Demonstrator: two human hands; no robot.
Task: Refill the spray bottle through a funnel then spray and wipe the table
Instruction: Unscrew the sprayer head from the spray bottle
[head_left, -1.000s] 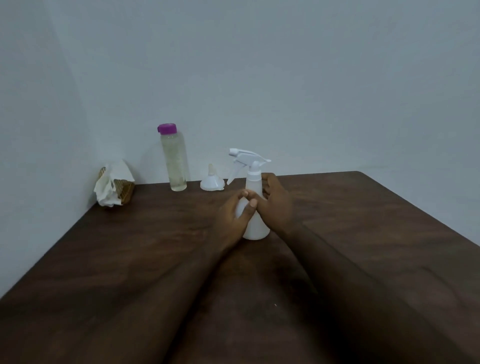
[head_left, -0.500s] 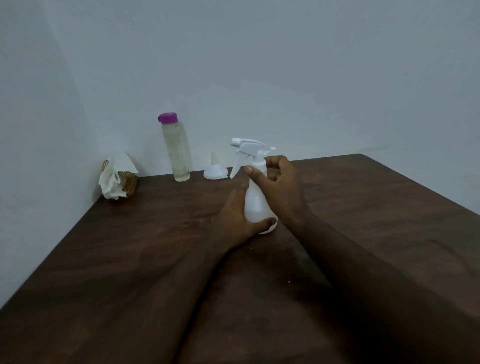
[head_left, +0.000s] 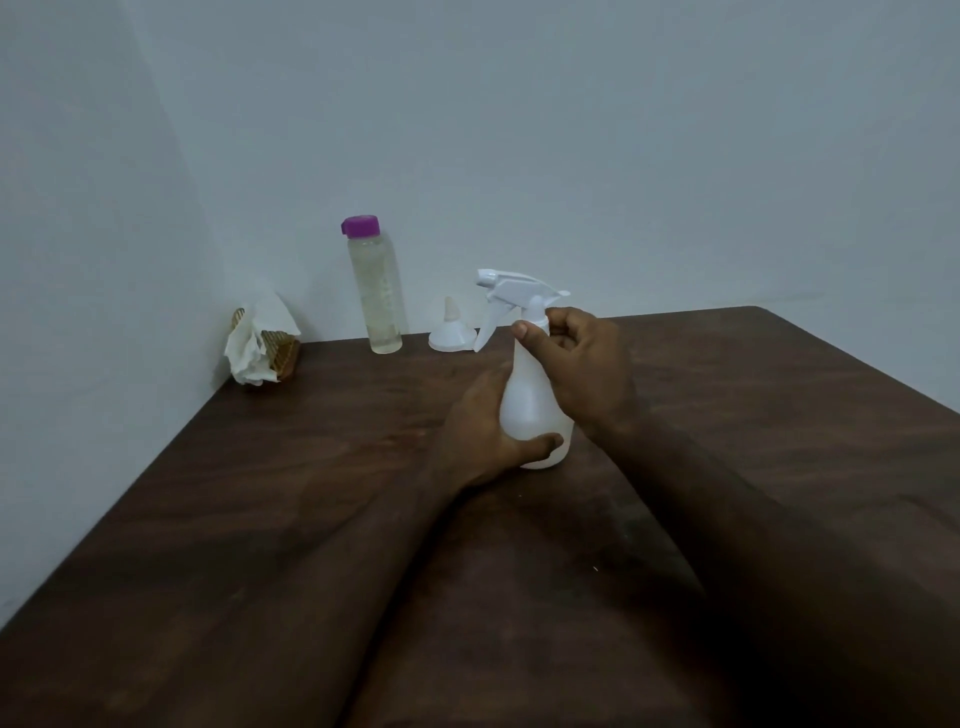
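Since a moment before, the right hand (head_left: 584, 371) had slid up from the belly of the spray bottle (head_left: 532, 400) to its neck, and the left hand (head_left: 480, 434) had dropped lower, down by the bottom of the bottle. Both hands were closed around the bottle. The right thumb and fingers pinched the neck just under the white trigger top (head_left: 511, 291). The left hand cupped the fat lower part, with its thumb pressed across the front near the base.

The bottle stood upright on the dark wooden table (head_left: 260, 519), near the middle. Its nozzle pointed toward 9 o'clock.

From the bottle, at about 11 o'clock, a small white funnel (head_left: 451, 332) sat upside down by the wall. Further toward 10 o'clock stood a tall clear bottle (head_left: 376, 291) with a purple cap (head_left: 361, 226) and pale liquid inside. At the far corner, toward 9 o'clock, white tissue (head_left: 254, 345) was bunched in a small woven holder (head_left: 283, 353). The walls were plain and pale.
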